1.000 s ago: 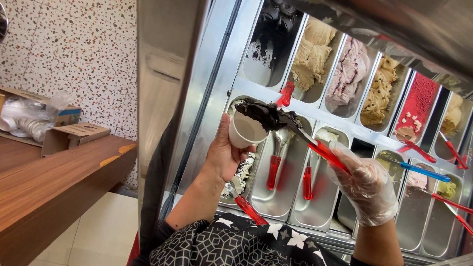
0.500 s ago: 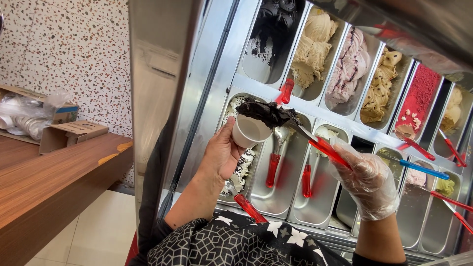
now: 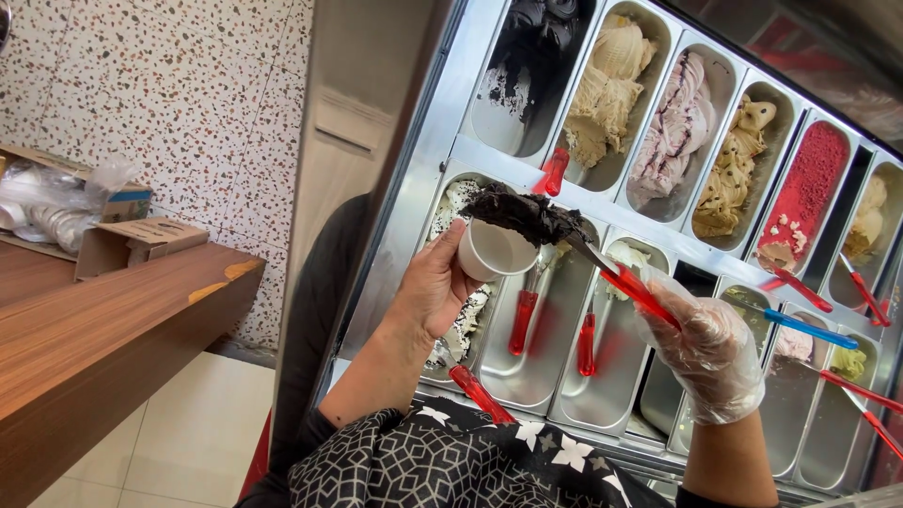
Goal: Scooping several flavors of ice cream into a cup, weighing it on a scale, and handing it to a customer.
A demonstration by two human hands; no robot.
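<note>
White cup (image 3: 497, 252), gripped by left hand (image 3: 435, 287); gloved right hand (image 3: 710, 353) clasps red-handled spatula (image 3: 602, 266) above steel tubs (image 3: 541, 367).

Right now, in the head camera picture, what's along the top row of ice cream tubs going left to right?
Black tub → cream tub → pink-and-white swirled tub → tan tub → red tub → pale tub, partly cut off.

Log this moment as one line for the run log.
left hand: holds white cup | right hand: gloved, red-handled spatula pressing black ice cream onto cup
</note>
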